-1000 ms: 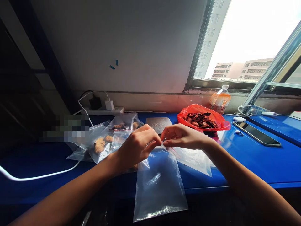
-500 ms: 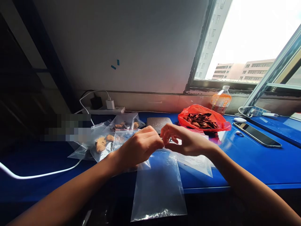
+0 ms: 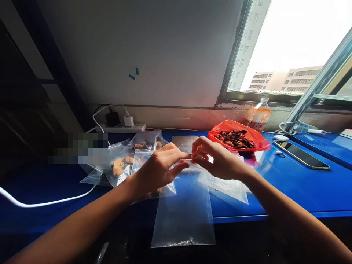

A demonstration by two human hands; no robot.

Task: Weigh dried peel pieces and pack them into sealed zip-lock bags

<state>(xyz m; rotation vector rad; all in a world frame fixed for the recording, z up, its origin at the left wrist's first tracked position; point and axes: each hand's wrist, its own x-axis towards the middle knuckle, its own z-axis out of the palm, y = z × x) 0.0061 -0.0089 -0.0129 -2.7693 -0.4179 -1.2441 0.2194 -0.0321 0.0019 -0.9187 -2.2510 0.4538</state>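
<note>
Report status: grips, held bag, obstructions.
Left grip, right grip together at top of clear bag. It hangs past edge of blue table. Filled bags beside left grip; nothing visibly blocking.

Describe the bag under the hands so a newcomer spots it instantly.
Find the blue tabletop, then the bare left hand and bare right hand, fingertips close together, above it. Below them hangs a clear, flat, rectangular plastic bag, reaching past the tabletop's front edge. Its tell: it hangs, while the other clear plastic bags lie on the tabletop.
</note>
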